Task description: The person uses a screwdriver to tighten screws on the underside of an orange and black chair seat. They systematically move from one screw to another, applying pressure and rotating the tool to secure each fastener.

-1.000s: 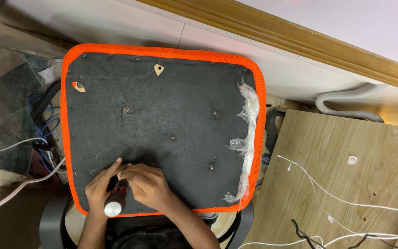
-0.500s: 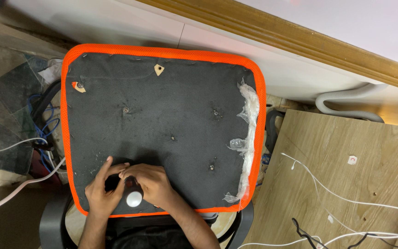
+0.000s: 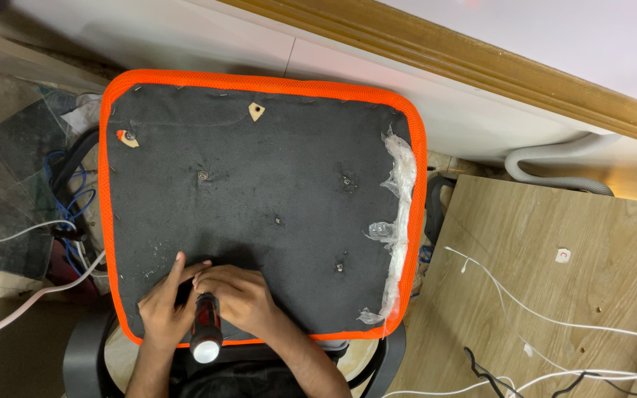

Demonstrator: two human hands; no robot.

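The person stands over an upturned chair seat (image 3: 259, 199), black underneath with an orange border, and both hands meet at its near edge. The right hand (image 3: 239, 298) is closed around a screwdriver (image 3: 205, 328) with a dark red and black handle and a pale round end; the tool stands almost upright, its tip hidden under the fingers, so I cannot tell what it touches. The left hand (image 3: 162, 306) lies flat and open just beside the handle, fingers spread on the black fabric, one finger pointing away from the body. Beyond the grip, further up the seat, there are several small screw holes (image 3: 203, 176) in the fabric, well apart from the hands, and nothing lies between them and the tool. To the right of the grip a strip of torn clear plastic (image 3: 398, 221) hangs along the orange border. To the left of the hands, past the border, blue and white cables (image 3: 68, 221) lie on the floor. On the far right a wooden board (image 3: 554, 295) carries thin white wires (image 3: 525, 309). Behind the seat run a white wall and a wooden rail (image 3: 481, 66). The orange border passes just under the hands, and the black surface ahead of them is open.
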